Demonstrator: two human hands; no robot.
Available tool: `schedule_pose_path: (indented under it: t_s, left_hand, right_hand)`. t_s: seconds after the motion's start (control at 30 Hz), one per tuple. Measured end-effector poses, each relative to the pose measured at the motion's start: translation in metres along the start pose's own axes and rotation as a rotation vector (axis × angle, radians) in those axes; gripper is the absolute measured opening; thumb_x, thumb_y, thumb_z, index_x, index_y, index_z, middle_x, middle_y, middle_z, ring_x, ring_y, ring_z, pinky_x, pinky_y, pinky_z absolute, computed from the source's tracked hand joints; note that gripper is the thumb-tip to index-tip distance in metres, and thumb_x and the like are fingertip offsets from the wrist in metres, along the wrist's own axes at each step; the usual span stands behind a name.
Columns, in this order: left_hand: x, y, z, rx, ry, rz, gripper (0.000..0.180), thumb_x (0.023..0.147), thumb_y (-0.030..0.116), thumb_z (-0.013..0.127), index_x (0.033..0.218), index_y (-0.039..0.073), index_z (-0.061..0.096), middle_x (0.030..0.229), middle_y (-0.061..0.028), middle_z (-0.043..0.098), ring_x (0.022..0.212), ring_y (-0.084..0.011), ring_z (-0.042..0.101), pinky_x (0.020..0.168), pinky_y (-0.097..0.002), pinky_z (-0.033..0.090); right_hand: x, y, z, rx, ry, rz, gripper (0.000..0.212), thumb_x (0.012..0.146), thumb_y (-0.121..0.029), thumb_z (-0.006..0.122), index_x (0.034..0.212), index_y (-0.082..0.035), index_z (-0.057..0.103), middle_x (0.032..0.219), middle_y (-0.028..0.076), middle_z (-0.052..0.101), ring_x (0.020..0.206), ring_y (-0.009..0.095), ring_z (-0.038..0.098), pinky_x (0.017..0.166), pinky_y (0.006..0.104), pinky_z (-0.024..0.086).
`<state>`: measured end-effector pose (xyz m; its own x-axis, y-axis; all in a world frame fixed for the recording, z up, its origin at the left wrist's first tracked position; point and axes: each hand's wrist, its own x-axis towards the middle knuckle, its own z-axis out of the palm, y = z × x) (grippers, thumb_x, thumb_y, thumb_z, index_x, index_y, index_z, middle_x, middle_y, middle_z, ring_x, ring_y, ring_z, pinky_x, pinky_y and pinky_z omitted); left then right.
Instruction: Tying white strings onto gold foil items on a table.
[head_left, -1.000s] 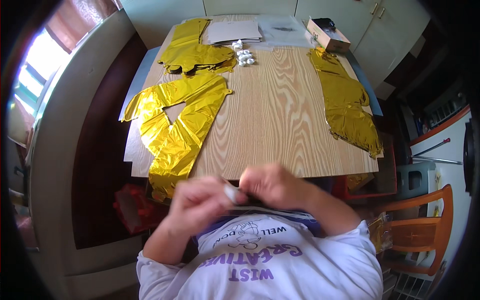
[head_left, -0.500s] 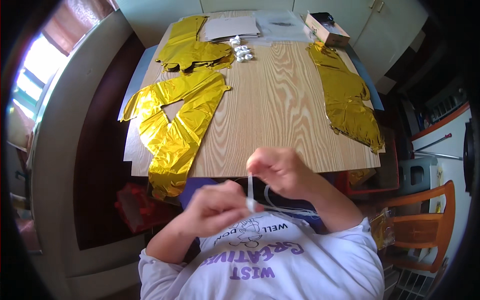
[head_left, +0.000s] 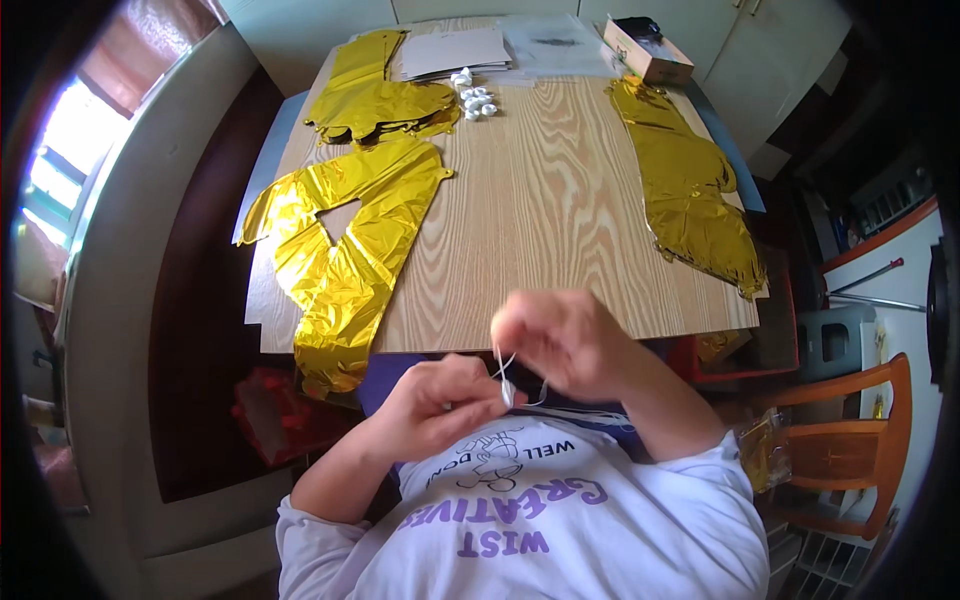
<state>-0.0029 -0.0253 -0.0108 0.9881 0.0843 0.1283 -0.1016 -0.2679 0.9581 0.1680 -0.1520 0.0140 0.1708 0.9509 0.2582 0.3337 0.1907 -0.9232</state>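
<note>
- White, thin string in a small bundle should be light, soft and bendy; pinch its thick part.
- It looks smooth, with loose loops.
- It's just off the near edge of the pale wooden table.
- Left hand: fingers pinch the bundle.
- Right hand: blurry fingers seem closed on a loop.

Large purple lettering and smaller black lettering on the front of the person's white shirt
</note>
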Motion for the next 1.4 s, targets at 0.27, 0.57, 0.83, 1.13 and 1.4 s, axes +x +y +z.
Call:
schedule_pose_path:
  t_s: [0.27,0.57,0.83,1.13,1.4]
  left_hand:
    - [0.009,0.008,0.009,-0.070,0.101,0.057,0.014,0.088,0.003,0.062,0.098,0.000,0.071,0.071,-0.0048,0.056,0.068,-0.0106,0.051,0.060,-0.0222,0.039]
    - [0.045,0.044,0.012,-0.135,-0.018,-0.023,0.015,0.089,0.005,0.062,0.102,0.000,0.070,0.076,-0.0038,0.057,0.073,-0.0091,0.054,0.063,-0.0229,0.042]
    - [0.080,0.030,0.018,-0.087,0.090,0.042,0.017,0.090,0.007,0.060,0.102,0.000,0.070,0.076,-0.0008,0.057,0.069,-0.0087,0.052,0.061,-0.0244,0.041]
    - [0.100,0.038,0.028,-0.232,0.155,-0.155,0.017,0.092,0.009,0.061,0.105,0.004,0.070,0.077,-0.0010,0.057,0.071,-0.0069,0.052,0.063,-0.0220,0.042]
    - [0.093,0.032,0.024,-0.323,0.208,-0.221,0.018,0.093,0.011,0.060,0.105,0.000,0.068,0.078,0.0015,0.058,0.075,-0.0048,0.053,0.068,-0.0218,0.044]
  right_hand:
    - [-0.008,-0.015,-0.011,0.186,-0.019,0.055,0.014,0.089,-0.012,0.063,0.081,-0.003,0.058,0.070,0.012,0.058,0.063,0.024,0.061,0.057,0.0311,0.046]
    - [-0.004,-0.022,-0.055,-0.095,0.112,-0.100,0.012,0.091,-0.012,0.060,0.083,-0.003,0.058,0.070,0.010,0.060,0.064,0.017,0.062,0.058,0.0291,0.046]
    - [0.000,-0.005,-0.083,-0.002,0.075,-0.170,0.014,0.090,-0.014,0.062,0.082,-0.003,0.059,0.069,0.009,0.059,0.063,0.018,0.061,0.058,0.0305,0.047]
    - [0.016,0.007,-0.114,0.024,0.032,-0.161,0.014,0.091,-0.012,0.061,0.080,-0.003,0.059,0.065,0.009,0.057,0.060,0.020,0.060,0.056,0.0327,0.045]
    - [0.019,0.006,-0.101,0.040,-0.026,-0.158,0.014,0.090,-0.011,0.062,0.079,-0.004,0.056,0.069,0.008,0.057,0.060,0.024,0.059,0.056,0.0324,0.045]
